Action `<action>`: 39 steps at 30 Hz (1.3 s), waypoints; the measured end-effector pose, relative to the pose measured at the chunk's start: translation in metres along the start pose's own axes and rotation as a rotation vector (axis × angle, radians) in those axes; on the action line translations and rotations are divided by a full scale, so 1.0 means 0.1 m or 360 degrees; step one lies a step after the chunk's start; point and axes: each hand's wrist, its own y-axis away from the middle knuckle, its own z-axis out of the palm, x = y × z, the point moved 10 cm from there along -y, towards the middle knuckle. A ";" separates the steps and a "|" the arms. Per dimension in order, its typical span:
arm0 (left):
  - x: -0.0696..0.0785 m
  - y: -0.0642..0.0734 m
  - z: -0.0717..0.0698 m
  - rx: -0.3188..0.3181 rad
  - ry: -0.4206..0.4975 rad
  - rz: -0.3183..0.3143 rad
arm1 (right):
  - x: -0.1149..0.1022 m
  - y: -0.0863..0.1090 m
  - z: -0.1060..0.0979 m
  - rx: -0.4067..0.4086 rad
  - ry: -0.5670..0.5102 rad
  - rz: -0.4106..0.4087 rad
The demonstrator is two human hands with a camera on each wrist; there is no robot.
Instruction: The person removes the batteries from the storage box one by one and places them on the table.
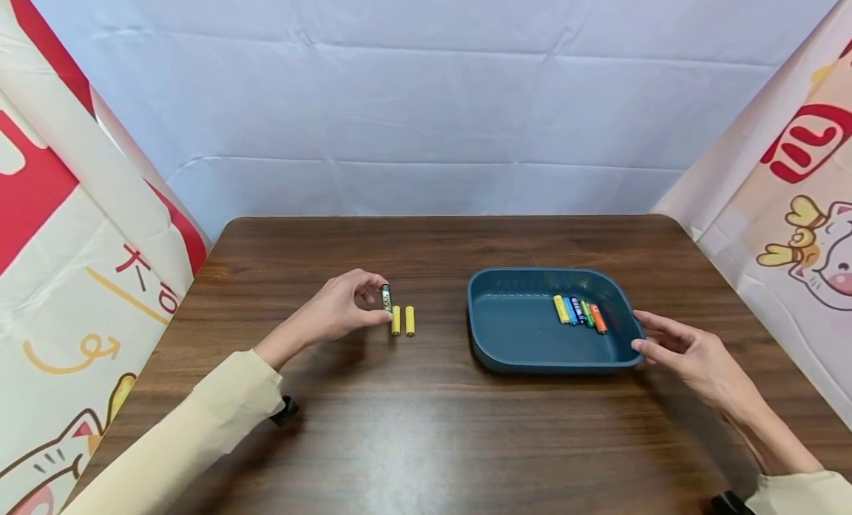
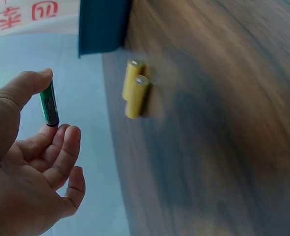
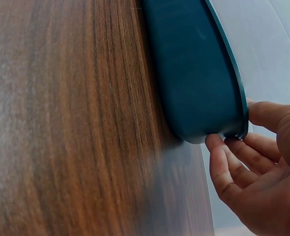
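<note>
My left hand (image 1: 338, 305) pinches a green and black battery (image 2: 49, 105) endwise between thumb and fingertips, lifted off the table in the left wrist view. Two yellow batteries, one (image 1: 396, 321) nearer the left hand and one (image 1: 410, 321) just right of it, lie side by side on the table. To their right sits a dark blue tray (image 1: 512, 326). Its right end is gripped at the rim by my right hand (image 1: 695, 361), thumb and fingers on the wall (image 3: 199, 93). Inside lie several batteries in a row, from a yellow one (image 1: 561, 309) to an orange one (image 1: 598, 319).
The brown wooden table (image 1: 413, 433) carries everything. A pale cloth (image 1: 426, 115) hangs behind its far edge. Printed cloths flank the table, one on the left (image 1: 73, 278) and one on the right (image 1: 799, 219).
</note>
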 end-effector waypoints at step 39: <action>-0.55 -0.05 0.38 -0.0112 -0.0321 0.0000 | 0.02 -0.01 0.01 0.0004 0.0035 -0.0007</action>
